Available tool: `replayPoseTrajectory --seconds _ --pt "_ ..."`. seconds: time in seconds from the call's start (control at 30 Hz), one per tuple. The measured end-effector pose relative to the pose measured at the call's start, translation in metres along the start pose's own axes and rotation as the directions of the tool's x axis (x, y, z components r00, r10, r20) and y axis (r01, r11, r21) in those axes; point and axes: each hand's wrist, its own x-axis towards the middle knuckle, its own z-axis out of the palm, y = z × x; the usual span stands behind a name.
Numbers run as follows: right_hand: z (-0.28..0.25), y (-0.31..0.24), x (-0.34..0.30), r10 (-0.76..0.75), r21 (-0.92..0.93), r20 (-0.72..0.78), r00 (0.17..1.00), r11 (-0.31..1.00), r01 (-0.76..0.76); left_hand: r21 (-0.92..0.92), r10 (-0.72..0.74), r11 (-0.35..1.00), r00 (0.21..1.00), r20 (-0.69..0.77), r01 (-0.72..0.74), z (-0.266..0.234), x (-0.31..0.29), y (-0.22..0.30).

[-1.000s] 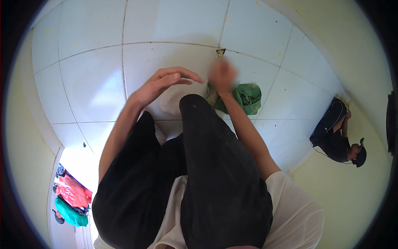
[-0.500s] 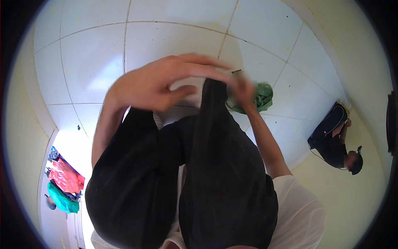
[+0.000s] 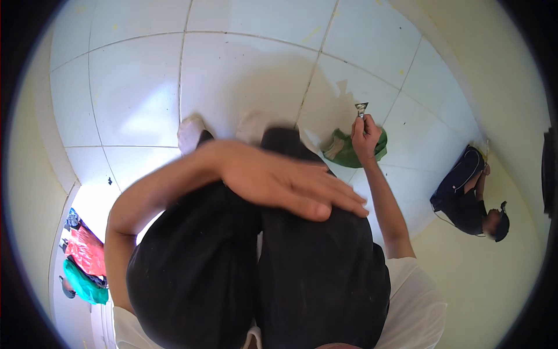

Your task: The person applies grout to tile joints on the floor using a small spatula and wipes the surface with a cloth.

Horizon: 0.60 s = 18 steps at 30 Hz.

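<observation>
My right hand (image 3: 366, 135) is closed round the grip of a small metal scraper (image 3: 361, 109), its flared blade pointing away from me. Below that hand a crumpled green cloth (image 3: 342, 152) with a pale patch on its left lies on the tiles, partly covered by my wrist. My left hand (image 3: 285, 181) reaches across to my right leg. Its fingers are stretched out, slightly blurred, lying on or just above the black trousers (image 3: 319, 262), and it holds nothing.
White tiles (image 3: 244, 64) with dark specks cover the floor. A person in black (image 3: 468, 198) sits by the right wall. Through a doorway at left are another person in green (image 3: 84, 282) and a red plastic sheet or bag (image 3: 87, 250). My feet (image 3: 190, 132) rest on the tiles ahead.
My left hand has moved right and nearer, from above my knees to over my right leg. My right hand has moved right, apart from the left, and the scraper now shows clearly.
</observation>
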Motion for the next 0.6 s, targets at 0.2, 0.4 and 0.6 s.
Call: replayPoseTrajectory --seconds 0.2,0.4,0.6 --pt "0.051 -0.064 0.034 0.052 0.149 -0.063 0.997 0.988 -0.042 0.312 -0.451 0.833 0.888 -0.093 0.456 -0.017 -0.022 -0.048" --pt "0.092 -0.077 0.058 -0.163 -0.137 -0.061 0.985 0.979 0.153 0.477 -0.267 0.794 0.921 -0.283 0.376 -0.038 -0.052 -0.102" --pt "0.105 -0.102 0.071 -0.278 -0.316 0.043 0.96 0.907 0.277 0.784 0.364 0.447 0.712 -0.6 0.432 -0.033 -0.096 -0.152"
